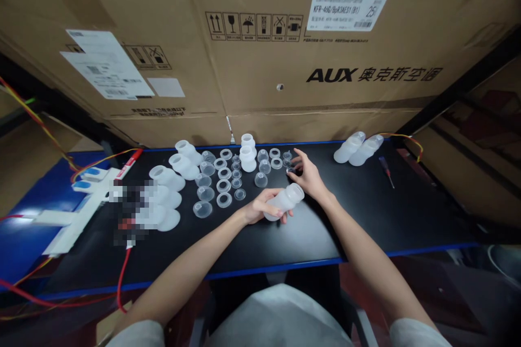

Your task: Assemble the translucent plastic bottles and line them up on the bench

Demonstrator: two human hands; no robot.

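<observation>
A frosted white baby bottle [284, 202] without a cap lies tilted in my left hand [262, 207], its open mouth up and to the right. The fingers wrap round its body. My right hand [308, 174] is over the table just beyond the bottle's mouth, thumb and fingers apart and curved. Near its fingertips lie small clear teat-like parts [287, 155]; one small clear piece is at the thumb, and I cannot tell whether it is touched. Clear rings [276, 163] and clear domed caps [261, 179] lie left of the right hand.
Several open bottles [166, 177] stand at the left, two more [247, 158] at the back middle. Two capped bottles [365, 150] and a screwdriver [386, 172] are on the right. A white power strip [83, 209] with cables lies at the left edge. A big cardboard box [252, 76] walls the back.
</observation>
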